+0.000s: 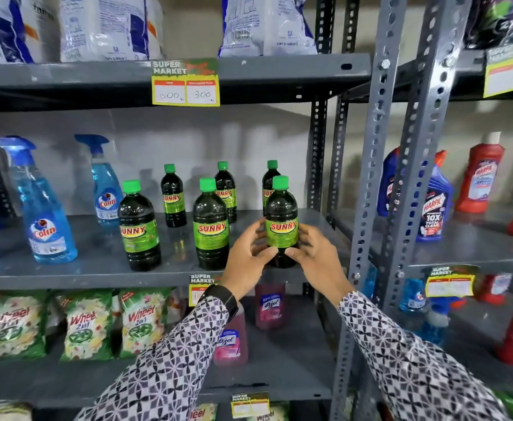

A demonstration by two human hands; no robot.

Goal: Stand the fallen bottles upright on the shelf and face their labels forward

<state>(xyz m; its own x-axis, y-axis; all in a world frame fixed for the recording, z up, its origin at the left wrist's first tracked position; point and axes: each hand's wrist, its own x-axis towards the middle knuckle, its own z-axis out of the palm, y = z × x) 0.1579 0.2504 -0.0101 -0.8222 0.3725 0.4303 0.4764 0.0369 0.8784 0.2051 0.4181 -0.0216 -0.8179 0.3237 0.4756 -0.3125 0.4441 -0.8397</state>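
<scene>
Several dark Sunny bottles with green caps stand upright on the grey middle shelf. The front right bottle stands near the shelf's front edge with its label facing me. My left hand and my right hand wrap its lower half from both sides. Two more front bottles stand to its left, labels forward. Three smaller-looking ones stand in a back row.
Blue Colin spray bottles stand at the shelf's left. A perforated grey upright borders the right, with Harpic bottles beyond it. Lizol bottles and Wheel packs fill the shelf below. White bags sit above.
</scene>
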